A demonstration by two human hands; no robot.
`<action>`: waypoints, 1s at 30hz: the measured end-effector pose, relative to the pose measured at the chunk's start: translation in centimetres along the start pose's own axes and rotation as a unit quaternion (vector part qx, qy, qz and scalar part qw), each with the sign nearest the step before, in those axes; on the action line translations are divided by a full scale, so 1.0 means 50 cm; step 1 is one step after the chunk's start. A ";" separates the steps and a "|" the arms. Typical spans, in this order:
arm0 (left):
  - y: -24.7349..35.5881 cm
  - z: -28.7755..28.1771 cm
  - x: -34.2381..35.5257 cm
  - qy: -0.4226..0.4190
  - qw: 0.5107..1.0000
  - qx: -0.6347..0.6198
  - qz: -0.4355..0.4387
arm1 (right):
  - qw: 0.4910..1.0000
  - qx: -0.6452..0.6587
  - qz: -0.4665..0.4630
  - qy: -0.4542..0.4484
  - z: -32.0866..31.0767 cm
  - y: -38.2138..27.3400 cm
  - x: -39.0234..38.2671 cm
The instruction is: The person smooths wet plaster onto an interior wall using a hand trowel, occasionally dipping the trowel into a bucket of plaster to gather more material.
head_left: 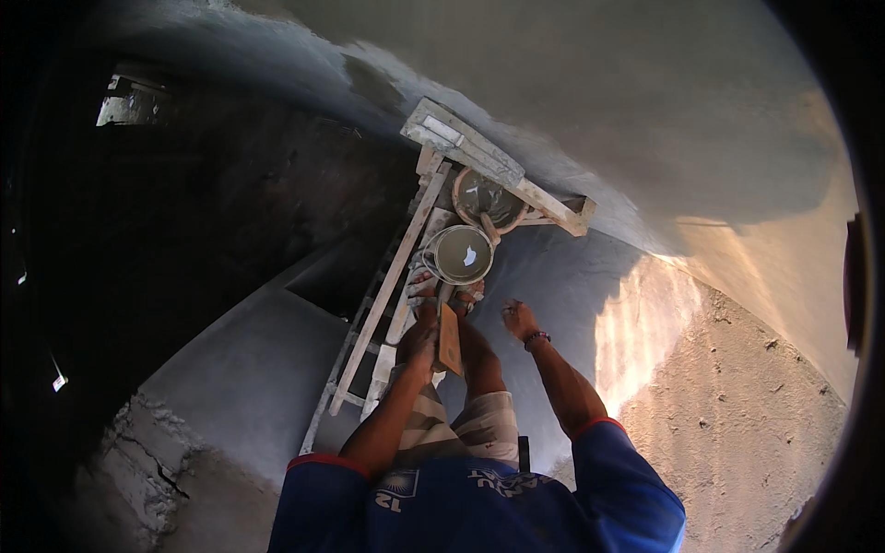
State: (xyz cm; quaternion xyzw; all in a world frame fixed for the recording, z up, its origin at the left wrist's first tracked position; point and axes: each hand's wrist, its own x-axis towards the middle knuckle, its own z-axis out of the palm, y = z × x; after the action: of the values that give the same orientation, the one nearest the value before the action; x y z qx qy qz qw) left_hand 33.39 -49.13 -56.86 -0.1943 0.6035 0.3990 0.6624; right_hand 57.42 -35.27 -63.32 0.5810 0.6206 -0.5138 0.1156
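Standing beside a broad grey wall (664, 111)

I see a wooden frame (391, 287), and a bucket (431, 260) just past the feet (468, 294). By the legs (483, 365), the left grip (422, 350) is clamped on a flat tool (449, 340); the right grip (519, 319) curls, whether together I can't tell. I'd keep the tool's face level.

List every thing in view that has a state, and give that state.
Brown board: held in left hand
Left hand: closed on board
Right hand: apart from board, grip unclear
Bucket: open, liquid inside
Tub: open, wet contents
Wall: smooth here, rough lower right
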 end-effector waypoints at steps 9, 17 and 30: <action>0.066 0.049 0.083 -0.037 0.977 -0.184 -0.102 | 0.986 -0.105 -0.020 0.129 0.028 0.053 0.418; 0.046 0.061 0.163 -0.149 0.935 -0.267 -0.178 | 0.970 -0.220 -0.024 0.096 0.093 0.133 0.672; -0.086 0.078 0.234 -0.065 0.995 -0.002 -0.076 | 0.964 -0.241 -0.016 0.111 -0.030 0.075 0.620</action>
State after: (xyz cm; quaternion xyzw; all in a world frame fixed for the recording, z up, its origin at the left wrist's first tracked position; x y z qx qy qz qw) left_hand 38.64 -45.43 -68.26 -0.2148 0.5413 0.3607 0.7285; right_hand 52.02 -16.19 -87.51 0.5790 0.7443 -0.2835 0.1742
